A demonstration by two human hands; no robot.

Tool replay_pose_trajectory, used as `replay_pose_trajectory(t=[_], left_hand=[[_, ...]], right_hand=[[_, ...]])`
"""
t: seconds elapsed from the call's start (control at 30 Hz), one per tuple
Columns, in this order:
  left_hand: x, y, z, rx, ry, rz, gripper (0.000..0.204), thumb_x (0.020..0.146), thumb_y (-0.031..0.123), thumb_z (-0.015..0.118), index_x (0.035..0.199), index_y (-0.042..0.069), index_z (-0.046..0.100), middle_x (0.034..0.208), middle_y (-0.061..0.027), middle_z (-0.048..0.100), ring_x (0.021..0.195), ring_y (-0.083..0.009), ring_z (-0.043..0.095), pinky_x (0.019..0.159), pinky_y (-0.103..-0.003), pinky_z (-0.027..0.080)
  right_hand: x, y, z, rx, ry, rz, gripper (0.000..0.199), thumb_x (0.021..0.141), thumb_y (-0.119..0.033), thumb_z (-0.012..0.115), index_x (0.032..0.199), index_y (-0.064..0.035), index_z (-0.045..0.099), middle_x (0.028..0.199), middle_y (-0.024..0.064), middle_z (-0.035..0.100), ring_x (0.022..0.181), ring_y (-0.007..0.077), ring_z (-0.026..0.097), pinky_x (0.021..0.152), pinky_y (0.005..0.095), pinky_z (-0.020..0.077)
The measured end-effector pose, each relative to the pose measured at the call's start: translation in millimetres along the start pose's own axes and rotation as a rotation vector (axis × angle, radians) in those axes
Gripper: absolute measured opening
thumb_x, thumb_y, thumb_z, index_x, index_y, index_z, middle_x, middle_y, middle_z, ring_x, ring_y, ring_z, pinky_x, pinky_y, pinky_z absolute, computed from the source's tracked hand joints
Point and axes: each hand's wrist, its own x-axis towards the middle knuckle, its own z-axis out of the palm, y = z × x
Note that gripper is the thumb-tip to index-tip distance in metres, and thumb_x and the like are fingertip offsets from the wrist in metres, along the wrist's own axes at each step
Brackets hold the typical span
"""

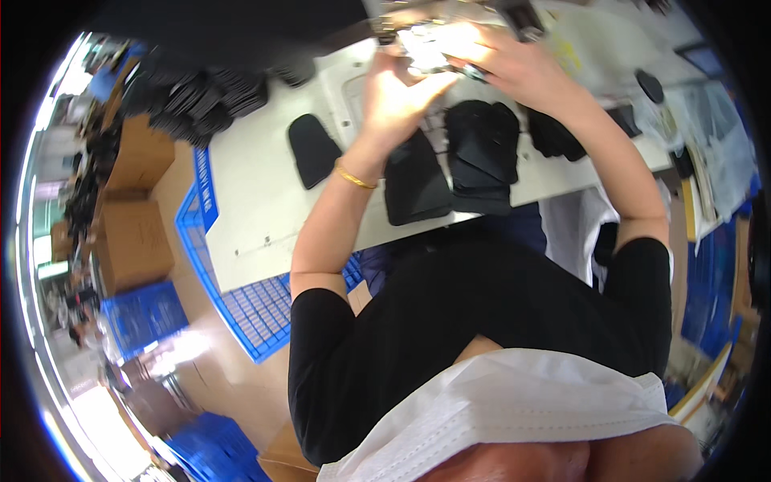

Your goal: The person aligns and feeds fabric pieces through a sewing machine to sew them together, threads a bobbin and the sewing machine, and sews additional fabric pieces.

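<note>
My left hand (395,95) and my right hand (514,68) are raised together at the far edge of a white worktable (257,185), both at a small shiny, overexposed object (430,48) I cannot make out. A gold bangle (353,177) circles my left wrist. Below the hands lie flat black fabric pieces: a single one (312,149) to the left, a large one (416,185) under my left forearm, and a stack (483,153) in the middle. What exactly each hand grips is blurred.
Piles of black pieces (201,96) lie at the table's far left. A blue plastic crate (241,305) stands under the table's left edge, cardboard boxes (132,241) further left, more blue crates (144,317) on the floor. Clutter and bags (707,136) fill the right side.
</note>
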Motion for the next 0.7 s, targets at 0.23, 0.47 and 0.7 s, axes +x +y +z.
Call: replay_pose_trajectory(t=[0.23,0.47,0.7], left_hand=[[3.1,-18.4,-3.0,0.242,0.052,0.072,0.054,0.067,0.016,0.088,0.101,0.006,0.047,0.097,-0.0067,0.058,0.087,-0.0157,0.061,0.079,-0.032,0.052],[3.6,-24.0,-4.4,0.241,0.12,0.165,0.054,0.063,0.016,0.087,0.101,0.004,0.051,0.091,-0.0081,0.06,0.081,-0.0183,0.064,0.073,-0.033,0.053],[5.5,-27.6,3.5,0.332,0.178,0.176,0.053,0.06,0.024,0.09,0.098,0.004,0.059,0.084,-0.0088,0.057,0.071,-0.0247,0.062,0.067,-0.037,0.052]], right_hand=[[-2.4,33.3,6.9,-0.211,-0.099,-0.167,0.051,0.08,-0.003,0.066,0.129,-0.014,0.058,0.123,0.0043,0.06,0.106,0.0228,0.064,0.078,0.0358,0.0556],[10.5,41.6,8.7,-0.294,-0.024,-0.361,0.041,0.083,-0.007,0.065,0.124,-0.0096,0.058,0.118,0.0058,0.06,0.107,0.0198,0.062,0.08,0.0277,0.0528],[19.1,42.4,-13.0,-0.438,-0.076,-0.545,0.023,0.081,-0.007,0.07,0.102,-0.0017,0.064,0.095,0.0092,0.064,0.085,0.0239,0.065,0.065,0.0347,0.0539]])
